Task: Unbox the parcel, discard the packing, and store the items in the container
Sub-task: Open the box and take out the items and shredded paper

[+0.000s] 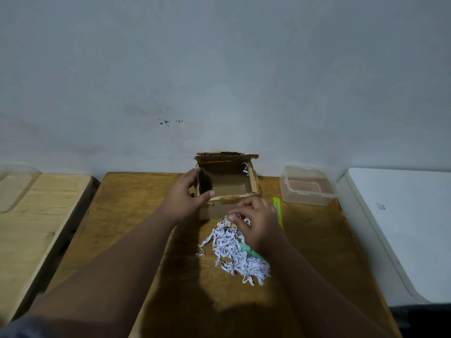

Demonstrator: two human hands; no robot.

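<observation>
An open cardboard box [225, 181] stands at the far edge of the wooden table [127, 215], its inside nearly bare with one paper strip in the far right corner. My left hand [185, 193] grips the box's left wall, thumb on the front rim. A heap of white shredded paper [234, 252] lies on the table in front of the box. My right hand [256, 223] rests on the heap's top, fingers pinching at a small pale item among the strips. A green item [247, 250] pokes out under the shreds by my right wrist. A clear plastic container [307, 186] sits right of the box, open.
A yellow-green utility knife [278, 211] lies between the box and the container. A lighter wooden table [36, 215] stands to the left, a white table [402, 228] to the right. A grey wall rises right behind the box.
</observation>
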